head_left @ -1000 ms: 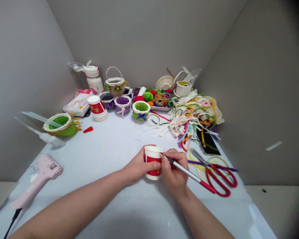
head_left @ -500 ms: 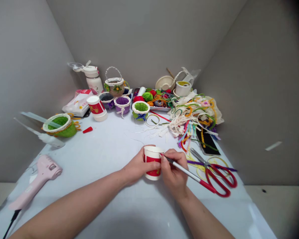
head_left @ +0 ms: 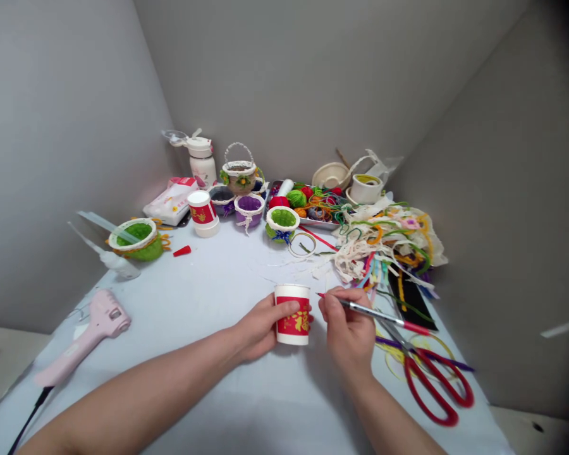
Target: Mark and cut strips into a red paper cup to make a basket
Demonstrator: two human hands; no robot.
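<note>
My left hand (head_left: 260,325) is wrapped round a small red and white paper cup (head_left: 293,314) that stands upright on the white table (head_left: 208,297). My right hand (head_left: 348,325) pinches a silver pen with a red end (head_left: 374,310). The pen's tip points left and sits a short way to the right of the cup's rim, apart from it. Red-handled scissors (head_left: 431,385) lie on the table to the right of my right hand.
A pink glue gun (head_left: 92,328) lies at the left. Farther back stand a green yarn-wrapped cup (head_left: 137,239), a second red cup (head_left: 203,213), several decorated little baskets (head_left: 249,208), a tray of yarn balls (head_left: 308,205) and a heap of ribbons and pipe cleaners (head_left: 389,243). Grey walls close in all round.
The pen tip has come off the cup's rim and moved a little to the right. The camera view has shifted, so everything sits further right in the frame.
</note>
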